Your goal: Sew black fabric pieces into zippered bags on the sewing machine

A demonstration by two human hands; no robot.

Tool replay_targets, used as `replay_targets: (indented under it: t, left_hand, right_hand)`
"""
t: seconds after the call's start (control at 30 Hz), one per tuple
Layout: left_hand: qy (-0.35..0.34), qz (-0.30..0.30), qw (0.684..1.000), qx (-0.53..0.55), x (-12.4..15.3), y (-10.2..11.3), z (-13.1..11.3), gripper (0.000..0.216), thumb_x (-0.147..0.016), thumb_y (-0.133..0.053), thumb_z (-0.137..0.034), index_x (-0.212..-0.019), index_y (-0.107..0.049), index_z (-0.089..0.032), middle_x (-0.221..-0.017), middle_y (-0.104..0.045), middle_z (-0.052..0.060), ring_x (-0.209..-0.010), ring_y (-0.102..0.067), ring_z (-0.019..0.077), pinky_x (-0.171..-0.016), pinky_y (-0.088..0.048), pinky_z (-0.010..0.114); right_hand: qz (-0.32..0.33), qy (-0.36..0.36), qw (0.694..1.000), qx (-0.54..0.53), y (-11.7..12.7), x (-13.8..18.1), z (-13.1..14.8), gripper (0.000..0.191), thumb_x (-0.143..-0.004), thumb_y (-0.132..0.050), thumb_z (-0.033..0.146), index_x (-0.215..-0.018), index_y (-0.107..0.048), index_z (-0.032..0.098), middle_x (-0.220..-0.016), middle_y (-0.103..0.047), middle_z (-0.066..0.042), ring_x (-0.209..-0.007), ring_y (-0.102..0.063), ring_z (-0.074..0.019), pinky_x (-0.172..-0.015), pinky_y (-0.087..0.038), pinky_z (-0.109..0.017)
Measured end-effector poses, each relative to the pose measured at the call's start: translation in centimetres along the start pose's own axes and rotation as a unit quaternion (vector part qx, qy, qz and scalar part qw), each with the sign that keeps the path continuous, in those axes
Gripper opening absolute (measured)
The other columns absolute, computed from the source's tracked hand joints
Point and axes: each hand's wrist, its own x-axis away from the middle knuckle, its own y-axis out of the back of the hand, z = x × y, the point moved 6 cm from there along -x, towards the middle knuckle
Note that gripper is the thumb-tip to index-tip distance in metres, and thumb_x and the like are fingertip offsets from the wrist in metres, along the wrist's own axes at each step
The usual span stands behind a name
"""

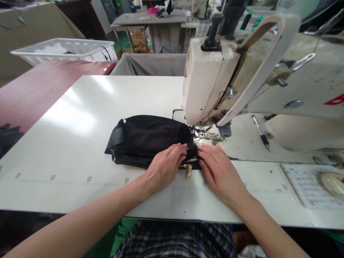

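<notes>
A black fabric pouch [150, 138] with a zipper lies on the white sewing table, its right end at the presser foot [204, 135] of a sewing machine [209, 79]. My left hand [168, 165] is closed on the pouch near that end, fingers pinching the cloth. My right hand [219, 170] lies with its fingers on the edge of the black fabric, just in front of the presser foot; its fingertips press the cloth down. Between the hands a gold zipper pull [189, 170] hangs from the near side of the pouch.
A pen [261, 133] lies on the machine bed to the right. Farther right are a printed sheet [306, 184] and a round pale object [333, 182]. A white plastic basket [64, 44] stands at the back left, beside a reddish surface [51, 77]. Ruler marks run along the table's front.
</notes>
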Motion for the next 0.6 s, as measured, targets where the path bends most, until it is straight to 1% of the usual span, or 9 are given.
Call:
replay_targets:
  t: [0.07, 0.17, 0.2, 0.27, 0.3, 0.37, 0.43, 0.5, 0.6]
  left_hand:
    - [0.061, -0.028, 0.996, 0.060, 0.0, 0.7, 0.8, 0.010, -0.094, -0.044, -0.012, -0.095, -0.053, -0.017, -0.104, -0.068, 0.007, -0.101, -0.065, 0.0140, -0.088, -0.054, 0.025]
    - [0.092, -0.039, 0.991, 0.092, 0.0, 1.1, 1.3, 0.009, -0.092, -0.047, -0.011, -0.093, -0.054, -0.017, -0.102, -0.069, 0.005, -0.096, -0.066, 0.0127, -0.084, -0.052, 0.022]
    - [0.093, -0.039, 0.990, 0.094, -0.1, 1.1, 1.3, 0.009, -0.092, -0.048, -0.011, -0.093, -0.054, -0.017, -0.102, -0.069, 0.005, -0.096, -0.065, 0.0125, -0.084, -0.052, 0.022]
    - [0.092, -0.037, 0.990, 0.097, -0.1, 1.1, 1.3, 0.009, -0.092, -0.048, -0.011, -0.093, -0.055, -0.016, -0.102, -0.068, 0.005, -0.095, -0.065, 0.0120, -0.084, -0.051, 0.021]
    - [0.093, -0.037, 0.990, 0.099, -0.1, 1.1, 1.4, 0.009, -0.092, -0.048, -0.011, -0.093, -0.055, -0.016, -0.102, -0.068, 0.005, -0.095, -0.065, 0.0118, -0.084, -0.050, 0.021]
    - [0.100, -0.036, 0.989, 0.106, -0.1, 1.1, 1.5, 0.009, -0.092, -0.048, -0.012, -0.093, -0.055, -0.017, -0.103, -0.068, 0.004, -0.096, -0.064, 0.0116, -0.084, -0.050, 0.021]
    - [0.107, -0.031, 0.987, 0.117, -0.1, 1.2, 1.7, 0.009, -0.092, -0.048, -0.012, -0.092, -0.055, -0.017, -0.102, -0.068, 0.004, -0.095, -0.064, 0.0116, -0.082, -0.049, 0.021]
    - [0.120, -0.027, 0.984, 0.128, -0.2, 1.3, 1.9, 0.009, -0.092, -0.048, -0.013, -0.092, -0.056, -0.017, -0.101, -0.068, 0.003, -0.092, -0.064, 0.0116, -0.079, -0.049, 0.021]
    - [0.165, -0.022, 0.975, 0.149, -0.3, 1.4, 2.5, 0.009, -0.091, -0.048, -0.017, -0.091, -0.058, -0.016, -0.100, -0.068, 0.003, -0.087, -0.063, 0.0123, -0.074, -0.049, 0.021]
  right_hand:
    - [-0.023, -0.014, 1.000, -0.015, 0.5, 0.2, -0.1, 0.022, -0.097, -0.043, 0.020, -0.111, -0.057, 0.011, -0.122, -0.059, -0.014, -0.120, -0.049, -0.0245, -0.113, -0.028, -0.050]
    - [-0.056, -0.026, 0.997, -0.034, 1.2, -0.1, 0.0, 0.026, -0.097, -0.044, 0.022, -0.118, -0.054, 0.011, -0.124, -0.056, -0.014, -0.120, -0.047, -0.0242, -0.113, -0.029, -0.050]
    - [-0.051, -0.019, 0.998, -0.038, 1.3, -0.4, 0.1, 0.028, -0.097, -0.044, 0.022, -0.121, -0.053, 0.012, -0.125, -0.055, -0.013, -0.121, -0.046, -0.0244, -0.112, -0.028, -0.050]
    - [-0.017, 0.001, 0.999, -0.048, 1.3, -1.0, 0.4, 0.030, -0.098, -0.043, 0.024, -0.123, -0.054, 0.014, -0.124, -0.056, -0.012, -0.119, -0.046, -0.0249, -0.109, -0.032, -0.050]
    - [0.005, 0.009, 0.998, -0.056, 1.2, -1.2, 0.6, 0.028, -0.098, -0.042, 0.025, -0.119, -0.058, 0.014, -0.121, -0.057, -0.011, -0.115, -0.048, -0.0249, -0.105, -0.036, -0.049]
    - [0.041, 0.014, 0.996, -0.075, 1.1, -1.1, 0.9, 0.027, -0.098, -0.041, 0.027, -0.103, -0.064, 0.013, -0.109, -0.061, -0.011, -0.103, -0.052, -0.0241, -0.094, -0.044, -0.045]
    - [0.060, 0.023, 0.995, -0.083, 1.1, -0.5, 1.6, 0.027, -0.097, -0.043, 0.027, -0.091, -0.065, 0.013, -0.101, -0.062, -0.010, -0.096, -0.052, -0.0235, -0.089, -0.045, -0.044]
    - [0.065, 0.041, 0.995, -0.069, 0.9, 0.6, 2.7, 0.025, -0.096, -0.045, 0.026, -0.092, -0.066, 0.013, -0.102, -0.063, -0.009, -0.099, -0.053, -0.0242, -0.094, -0.042, -0.046]
    - [0.061, 0.049, 0.996, -0.045, 0.4, 2.0, 4.2, 0.024, -0.095, -0.046, 0.026, -0.104, -0.064, 0.012, -0.109, -0.064, -0.009, -0.104, -0.053, -0.0253, -0.103, -0.037, -0.048]
